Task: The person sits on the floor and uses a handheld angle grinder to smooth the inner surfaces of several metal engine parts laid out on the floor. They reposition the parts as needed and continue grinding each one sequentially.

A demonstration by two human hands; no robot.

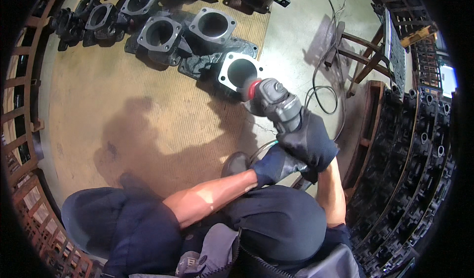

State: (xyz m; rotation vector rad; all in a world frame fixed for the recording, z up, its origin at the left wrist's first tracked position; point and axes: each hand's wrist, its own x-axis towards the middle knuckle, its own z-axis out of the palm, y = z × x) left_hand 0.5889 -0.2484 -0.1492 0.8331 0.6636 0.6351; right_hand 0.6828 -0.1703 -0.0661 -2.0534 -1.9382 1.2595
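Note:
Both my hands, in dark work gloves, are on an angle grinder [284, 105] with a grey head and a red part beside its disc. My right hand [313, 142] wraps round the grinder's body just behind the head. Lower and to the left, my left hand [279, 167] closes on the rear part, its fingers partly hidden by the right hand. The blurred disc is at the lower right rim of a dark metal casting [228, 82] with a bright square flange and a round bore. The grinder hides part of that rim.
Several similar castings [159, 35] stand at the far side of a tan ribbed mat [89, 100]. A cable [316, 87] loops over the floor beside a stand [363, 55]. Racked dark parts [405, 154] line the right; brown metal cages [17, 144] stand left.

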